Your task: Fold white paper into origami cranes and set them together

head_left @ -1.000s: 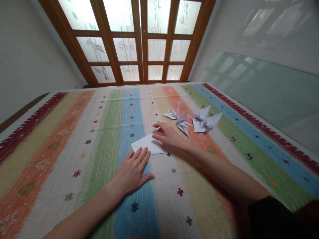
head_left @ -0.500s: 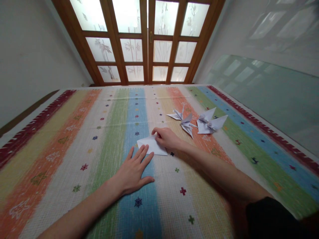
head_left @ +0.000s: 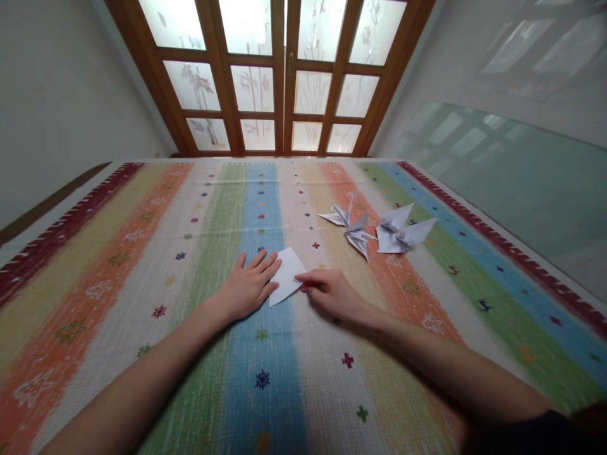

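A small folded piece of white paper [head_left: 287,273] lies on the striped tablecloth, in the middle of the head view. My left hand [head_left: 250,283] rests flat with its fingers spread, the fingertips touching the paper's left edge. At the opposite side, my right hand [head_left: 332,292] pinches the paper's right corner between thumb and index finger. Beyond my right hand sit several folded paper cranes: some near the yellow stripe [head_left: 356,235], others by the green stripe [head_left: 397,235], with wings overlapping.
The tablecloth [head_left: 199,328] has coloured stripes and small printed figures. Past the table's far edge stands a wooden door with frosted panes [head_left: 253,88]. A pale glass panel [head_left: 502,170] leans along the right wall.
The white paper has turned, its long side now steeper. My right hand has shifted from its upper edge to the right corner, nearer me. My left hand has slid slightly left and up.
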Available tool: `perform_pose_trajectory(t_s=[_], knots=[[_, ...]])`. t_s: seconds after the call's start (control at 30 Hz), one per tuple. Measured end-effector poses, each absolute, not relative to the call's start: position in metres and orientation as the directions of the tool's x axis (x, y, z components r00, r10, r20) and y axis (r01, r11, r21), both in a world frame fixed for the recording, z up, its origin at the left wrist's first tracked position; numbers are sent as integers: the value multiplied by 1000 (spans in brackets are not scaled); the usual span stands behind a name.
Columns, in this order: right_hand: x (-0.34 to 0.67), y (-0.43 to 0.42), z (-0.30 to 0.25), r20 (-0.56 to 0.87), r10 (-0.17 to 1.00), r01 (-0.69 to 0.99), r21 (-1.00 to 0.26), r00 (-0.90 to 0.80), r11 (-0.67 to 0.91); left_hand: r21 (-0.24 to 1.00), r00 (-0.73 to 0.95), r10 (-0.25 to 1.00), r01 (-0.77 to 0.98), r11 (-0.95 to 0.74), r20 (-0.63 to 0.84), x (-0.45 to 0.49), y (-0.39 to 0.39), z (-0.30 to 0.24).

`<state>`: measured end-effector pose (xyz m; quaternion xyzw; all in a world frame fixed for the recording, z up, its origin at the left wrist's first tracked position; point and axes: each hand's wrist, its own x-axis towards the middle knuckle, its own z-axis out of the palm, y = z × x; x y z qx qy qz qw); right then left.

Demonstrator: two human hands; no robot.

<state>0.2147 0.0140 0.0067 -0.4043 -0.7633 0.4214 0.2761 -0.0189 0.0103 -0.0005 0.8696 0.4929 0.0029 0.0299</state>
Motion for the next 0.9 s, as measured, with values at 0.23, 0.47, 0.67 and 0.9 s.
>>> perform_pose_trajectory(t_s=[0.23, 0.47, 0.67, 0.9], knots=[[230, 47, 18, 151, 679, 433, -667, -719, 606, 97, 562, 825, 826, -556, -53, -28, 11, 0], [227, 72, 16, 156, 566, 377, -601, -810, 705, 103, 573, 818, 817, -567, -52, -30, 11, -1], [205, 73, 16, 135, 666, 521, -516, -734, 680, 93, 569, 820, 821, -563, -66, -29, 7, 1], [193, 67, 13, 95, 764, 687, -378, -638, 621, 116, 556, 829, 828, -548, -58, -30, 2, 0]])
